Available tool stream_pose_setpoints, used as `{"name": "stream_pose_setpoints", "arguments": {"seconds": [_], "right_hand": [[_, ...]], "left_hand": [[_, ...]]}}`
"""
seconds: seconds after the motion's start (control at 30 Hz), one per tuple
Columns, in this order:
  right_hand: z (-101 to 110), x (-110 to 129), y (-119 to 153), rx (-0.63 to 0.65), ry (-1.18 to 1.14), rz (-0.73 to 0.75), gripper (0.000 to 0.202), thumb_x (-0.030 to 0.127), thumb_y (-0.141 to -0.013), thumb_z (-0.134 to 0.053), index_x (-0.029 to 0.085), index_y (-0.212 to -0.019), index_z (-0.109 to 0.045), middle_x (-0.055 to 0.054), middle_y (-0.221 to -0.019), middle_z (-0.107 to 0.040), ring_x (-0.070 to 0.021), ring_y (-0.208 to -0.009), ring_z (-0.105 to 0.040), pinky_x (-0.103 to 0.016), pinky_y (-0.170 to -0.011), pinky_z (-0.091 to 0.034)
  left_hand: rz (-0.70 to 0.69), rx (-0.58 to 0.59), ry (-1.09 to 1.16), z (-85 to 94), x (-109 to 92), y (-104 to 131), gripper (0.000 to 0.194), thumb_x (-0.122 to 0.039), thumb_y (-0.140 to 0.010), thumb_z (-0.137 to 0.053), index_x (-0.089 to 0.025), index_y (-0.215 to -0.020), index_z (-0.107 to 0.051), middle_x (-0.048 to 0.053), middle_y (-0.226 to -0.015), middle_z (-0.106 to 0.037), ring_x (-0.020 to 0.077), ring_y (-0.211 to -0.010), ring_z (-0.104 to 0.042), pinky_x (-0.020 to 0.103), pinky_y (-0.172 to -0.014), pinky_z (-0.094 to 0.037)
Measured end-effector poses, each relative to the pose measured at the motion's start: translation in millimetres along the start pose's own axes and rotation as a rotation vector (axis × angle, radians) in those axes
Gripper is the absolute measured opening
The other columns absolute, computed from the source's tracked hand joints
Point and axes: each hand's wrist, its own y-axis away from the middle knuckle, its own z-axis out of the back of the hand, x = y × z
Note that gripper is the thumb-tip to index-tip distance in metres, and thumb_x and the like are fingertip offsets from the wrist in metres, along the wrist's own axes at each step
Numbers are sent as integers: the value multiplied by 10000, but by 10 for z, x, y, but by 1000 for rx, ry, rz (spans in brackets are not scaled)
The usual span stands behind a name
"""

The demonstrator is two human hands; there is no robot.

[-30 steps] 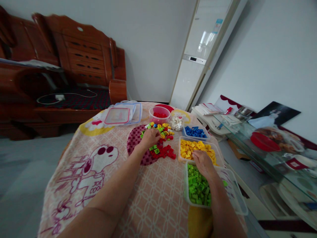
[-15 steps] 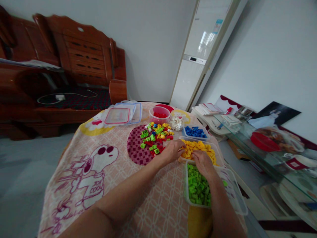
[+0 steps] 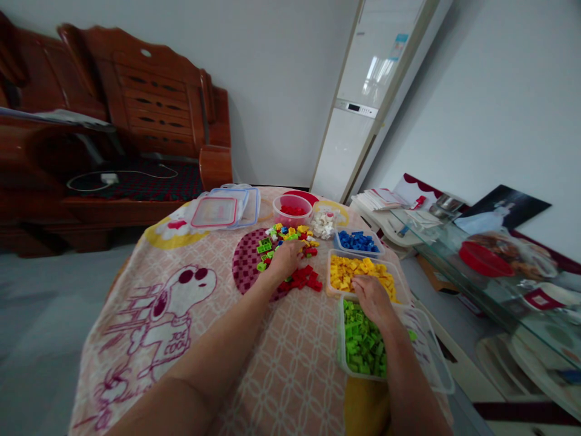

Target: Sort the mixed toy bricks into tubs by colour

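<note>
My left hand (image 3: 285, 258) reaches into the loose pile of mixed toy building bricks (image 3: 278, 237), its fingers drawn together among green, yellow and red pieces. What its fingertips pinch is hidden. Several red bricks (image 3: 306, 278) lie just right of its wrist. My right hand (image 3: 373, 297) rests over the near side of a clear tub of yellow bricks (image 3: 347, 270), with curled fingertips at the bricks; whatever they hold is too small to make out. Below that tub, partly behind my right forearm, is a tub of green bricks (image 3: 363, 345).
A tub of blue bricks (image 3: 357, 242), a heap of white bricks (image 3: 324, 225) and a round tub of red bricks (image 3: 293, 211) stand farther back. Lids (image 3: 215, 212) lie at the far left. A glass shelf (image 3: 454, 260) with clutter borders the table's right.
My left hand has moved left from the yellow tub to the mixed pile, uncovering the yellow tub's left side and the red bricks. My right hand has stayed about where it was.
</note>
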Motion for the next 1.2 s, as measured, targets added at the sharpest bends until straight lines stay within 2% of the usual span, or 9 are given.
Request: {"name": "stream_pose_setpoints", "arguments": {"seconds": [0.23,0.57,0.7,0.8,0.9,1.03,1.2], "right_hand": [[-2,-1,2,-7,-3,7,295,195,-935,-400,184,-778,-650,-74,-886,-680,-195,-875,-589,-296,-879,-406],[12,5,-1,17,-14,-10,299,196,-938,-395,165,-806,-661,-80,-904,-682,-194,-899,-589,-295,-895,-403],[-1,-3,-1,6,-9,-13,300,198,-937,-396,169,-800,-662,-80,-904,-686,-193,-902,-589,-293,-892,-401],[-3,-5,-4,4,-3,-8,303,202,-937,-397,175,-772,-650,-74,-875,-678,-188,-869,-583,-286,-866,-402],[1,-4,-6,4,-3,3,302,199,-938,-391,176,-770,-641,-71,-868,-670,-188,-860,-576,-287,-852,-401],[9,-2,-8,8,-2,11,295,200,-938,-390,178,-771,-632,-71,-863,-666,-190,-854,-573,-291,-845,-398],[19,11,-10,5,-17,12,293,184,-929,-394,181,-755,-630,-59,-829,-661,-182,-827,-570,-285,-819,-398]], "left_hand": [[-2,75,-74,-7,49,19,294,-96,-802,-540,-166,-1050,-681,109,-1073,-683,217,-1075,-617,346,-996,-465],[64,37,-48,71,-6,39,254,-85,-793,-521,-155,-988,-667,93,-1037,-662,190,-975,-638,282,-882,-499],[90,58,-21,70,-11,34,206,-99,-810,-520,-152,-946,-665,87,-983,-689,193,-933,-646,287,-859,-494],[76,23,47,69,-29,16,183,-113,-791,-553,-161,-924,-667,73,-970,-700,189,-912,-646,288,-848,-493],[-3,-30,174,76,-111,-1,193,-102,-763,-568,-160,-914,-673,61,-936,-706,173,-866,-643,282,-841,-498],[-101,-53,321,67,-348,26,237,-70,-738,-565,-148,-928,-684,60,-929,-708,150,-815,-636,276,-831,-508],[-256,9,406,-18,-619,113,347,-57,-747,-560,-158,-1057,-678,72,-1015,-703,151,-865,-651,290,-854,-526]]}}
